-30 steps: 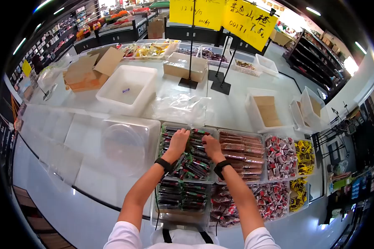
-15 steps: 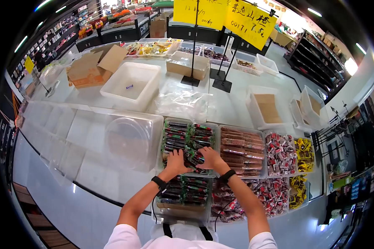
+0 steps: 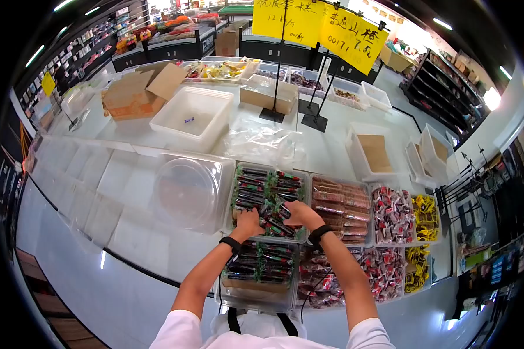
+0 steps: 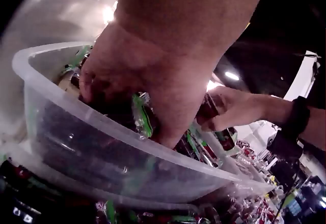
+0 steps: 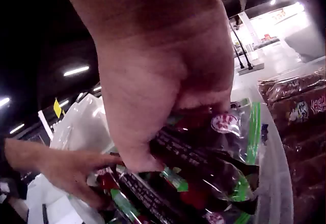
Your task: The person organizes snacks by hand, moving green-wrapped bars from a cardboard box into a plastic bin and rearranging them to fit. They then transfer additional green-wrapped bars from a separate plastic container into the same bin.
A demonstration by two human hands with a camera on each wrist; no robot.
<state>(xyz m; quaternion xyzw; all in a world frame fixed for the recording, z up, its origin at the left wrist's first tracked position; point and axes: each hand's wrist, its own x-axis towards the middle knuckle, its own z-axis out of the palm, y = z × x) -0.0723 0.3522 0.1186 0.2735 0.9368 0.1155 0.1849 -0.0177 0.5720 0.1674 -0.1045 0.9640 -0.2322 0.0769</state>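
Note:
Dark wrapped snack sticks (image 3: 250, 186) with green-edged clear wrappers lie in two columns in a clear plastic bin (image 3: 306, 232). At the bin's near left part, my left hand (image 3: 249, 224) reaches in, its thumb and fingers curled round wrapped sticks (image 4: 142, 116); the fingertips are partly hidden below the rim. Beside it, my right hand (image 3: 300, 214) grips a dark wrapped stick (image 5: 183, 150) between thumb and fingers at the bin's right side. More sticks lie under both hands.
A second bin of sticks (image 3: 259, 262) stands nearer me. To the right are bins of brown packets (image 3: 340, 203), red-and-white sweets (image 3: 390, 212) and yellow packets (image 3: 426, 218). A clear lidded box (image 3: 186, 189) sits left; a white tub (image 3: 192, 119) and sign stands (image 3: 314, 122) stand behind.
Both hands have come from the bin's far half to its near half. The sticks at the far end now lie uncovered in rows. The left hand's spread fingers have curled down among the sticks.

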